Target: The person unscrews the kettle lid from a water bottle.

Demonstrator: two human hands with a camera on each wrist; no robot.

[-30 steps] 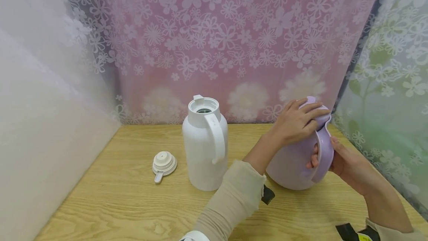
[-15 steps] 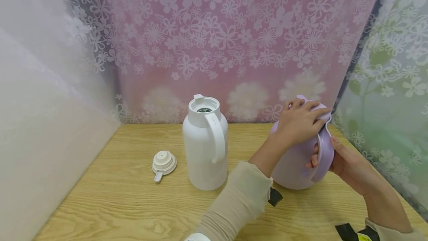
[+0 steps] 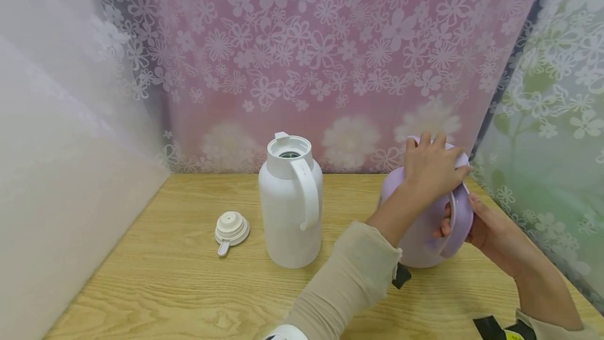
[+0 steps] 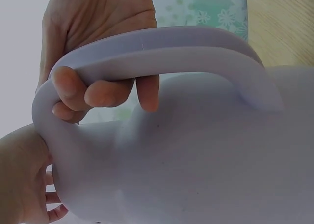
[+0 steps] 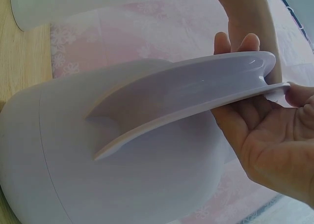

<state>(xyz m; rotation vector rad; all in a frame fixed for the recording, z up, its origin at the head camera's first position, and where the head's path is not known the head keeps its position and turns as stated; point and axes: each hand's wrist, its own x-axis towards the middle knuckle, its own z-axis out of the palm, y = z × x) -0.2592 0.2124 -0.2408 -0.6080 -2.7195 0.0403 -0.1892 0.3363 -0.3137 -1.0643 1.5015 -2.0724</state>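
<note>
A lilac vacuum jug (image 3: 420, 243) stands at the right of the table. My left hand (image 3: 428, 169) lies over its top, fingers bent over the far side of the lid (image 3: 461, 159) and thumb on the near right side. Most of the lid is hidden under that hand. My right hand (image 3: 495, 232) grips the jug's handle (image 5: 181, 89), and its fingertips show through the handle opening in the left wrist view. A white vacuum jug (image 3: 289, 214) stands upright at the centre, its mouth uncovered. Left of it lies a white stopper (image 3: 231, 229) with a small tab.
The wooden table (image 3: 179, 287) meets a pink floral backdrop (image 3: 321, 67) at the back. A pale wall (image 3: 71, 146) borders the left side, and a green floral sheet (image 3: 552, 172) hangs along the right, close to my right hand.
My left hand has turned on the lilac jug's top, its wrist and forearm swinging right. The lid's raised edge at the back has shifted left. My right hand stays on the handle.
</note>
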